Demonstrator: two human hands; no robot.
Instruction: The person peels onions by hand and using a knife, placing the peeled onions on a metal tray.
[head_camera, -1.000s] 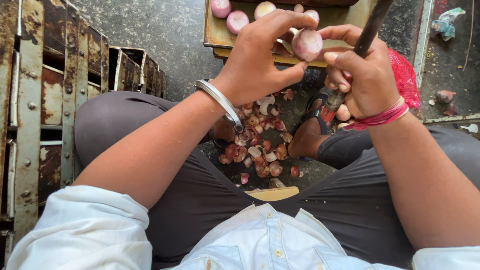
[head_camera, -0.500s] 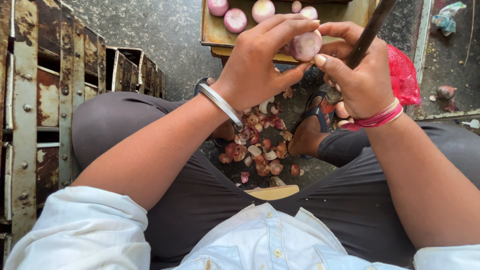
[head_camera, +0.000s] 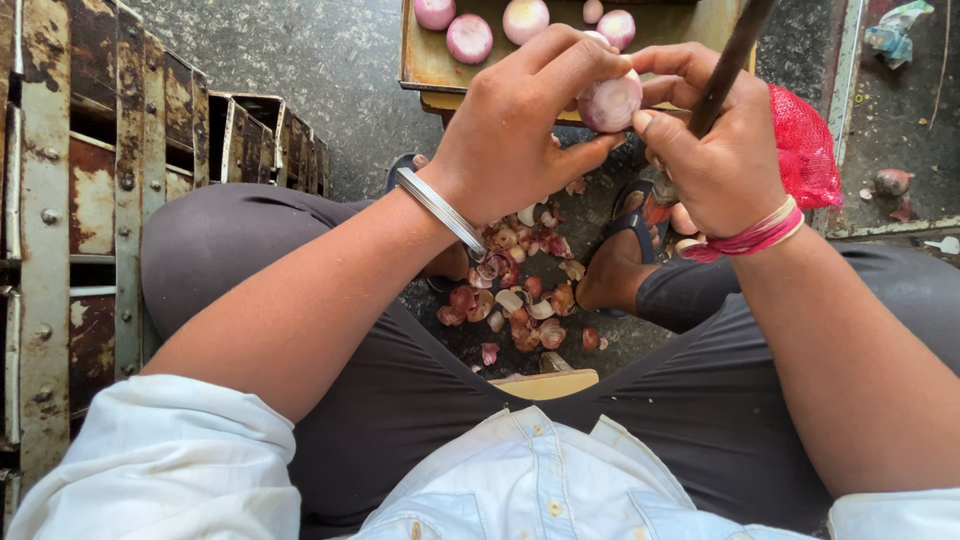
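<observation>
Onion (head_camera: 610, 102) pinched in left hand (head_camera: 510, 130) fingertips, cut face pale and mostly bare, just beside the right thumb. Right hand (head_camera: 715, 150) clenched round a dark knife handle (head_camera: 728, 60). Beyond the knuckles, four or five peeled onions (head_camera: 470, 38) already on the tray (head_camera: 425, 65). Below the wrists, a heap of skins (head_camera: 515, 290) on the ground. Unpeeled stock: none clearly seen, only a red mesh bag (head_camera: 805, 150) by the right hand.

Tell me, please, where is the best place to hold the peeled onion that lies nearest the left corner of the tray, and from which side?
Take the peeled onion across its rounded sides, coming from above. It lies cut face up on the tray, apart from its neighbours, so fingers probably fit around it; the tray's raised rim blocks a low approach.
</observation>
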